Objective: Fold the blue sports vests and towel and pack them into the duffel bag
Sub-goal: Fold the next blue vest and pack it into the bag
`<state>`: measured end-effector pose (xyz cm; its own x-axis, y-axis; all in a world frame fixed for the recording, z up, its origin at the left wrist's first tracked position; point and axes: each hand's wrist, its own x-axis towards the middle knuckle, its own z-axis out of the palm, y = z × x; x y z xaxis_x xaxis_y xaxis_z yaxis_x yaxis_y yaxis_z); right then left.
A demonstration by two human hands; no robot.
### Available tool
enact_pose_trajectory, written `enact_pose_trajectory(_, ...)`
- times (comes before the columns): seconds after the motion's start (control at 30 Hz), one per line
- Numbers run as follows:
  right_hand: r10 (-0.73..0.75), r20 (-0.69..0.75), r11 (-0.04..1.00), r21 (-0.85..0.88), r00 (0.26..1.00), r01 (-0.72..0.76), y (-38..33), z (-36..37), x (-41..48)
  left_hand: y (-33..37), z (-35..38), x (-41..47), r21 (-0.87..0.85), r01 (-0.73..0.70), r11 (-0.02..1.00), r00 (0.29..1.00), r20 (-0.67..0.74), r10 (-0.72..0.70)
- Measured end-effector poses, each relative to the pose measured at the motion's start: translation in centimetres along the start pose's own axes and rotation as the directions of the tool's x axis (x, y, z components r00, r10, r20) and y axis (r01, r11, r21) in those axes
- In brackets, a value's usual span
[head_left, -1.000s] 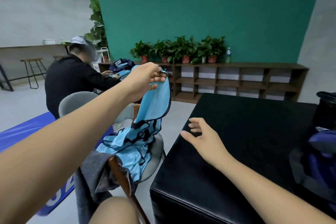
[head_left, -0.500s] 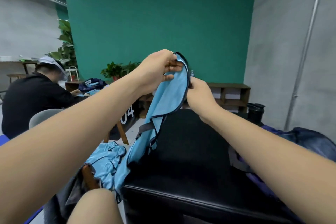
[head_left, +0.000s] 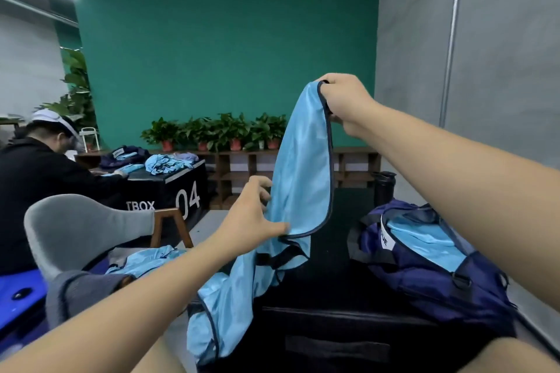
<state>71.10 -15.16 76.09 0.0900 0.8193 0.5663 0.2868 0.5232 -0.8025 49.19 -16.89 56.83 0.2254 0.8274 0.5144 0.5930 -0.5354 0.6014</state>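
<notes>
The right hand [head_left: 342, 103] grip clamps the top hem of the blue sports vest [head_left: 303, 166]. The left hand [head_left: 251, 215] grip pinches its side, hanging it over the black surface [head_left: 333, 291], probably to straighten it for folding. The duffel bag [head_left: 430, 275] lies alongside.

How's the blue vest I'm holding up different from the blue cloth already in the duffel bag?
The held vest hangs unfolded from the right hand, with the left hand pinching it lower down; the packed cloth lies flat inside the open duffel bag, untouched. The held vest shows its dark trim; the packed cloth shows only plain fabric. Both are shiny light blue.
</notes>
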Motion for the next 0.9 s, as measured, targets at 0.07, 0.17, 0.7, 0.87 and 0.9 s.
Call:
enact_pose_trajectory(0.07, 0.007, -0.021, 1.000, -0.008, 1.000, -0.007, -0.7, -1.0, -0.3, -2.4, 1.8, -1.3, 0.100, 0.034, 0.994, 0.999, -0.002, -0.034)
enact_pose_trajectory(0.17, 0.009, -0.035, 1.000, -0.030, 0.999, -0.010, -1.2, -2.1, -0.4, -5.1, 3.4, -2.5, 0.205, 0.058, 0.977, 0.995, 0.062, -0.072)
enact_pose_trajectory(0.7, -0.024, -0.064, 0.994, -0.109, 0.998, 0.017, -2.8, -5.0, -0.9, -3.3, 13.9, -4.5, 0.013, 0.154, 0.988, 0.958, 0.244, -0.153)
enact_pose_trajectory(0.87, -0.025, -0.105, 0.989, -0.144, 0.994, 0.009, -2.3, -8.0, -0.2, -3.9, 9.4, -4.0, -0.236, 0.298, 0.925, 0.934, 0.271, -0.232)
enact_pose_trajectory(0.9, -0.016, -0.116, 0.988, -0.157, 0.993, -0.002, -1.8, -8.5, -0.1, -3.9, 8.2, -3.7, -0.283, 0.316, 0.906, 0.934, 0.261, -0.244)
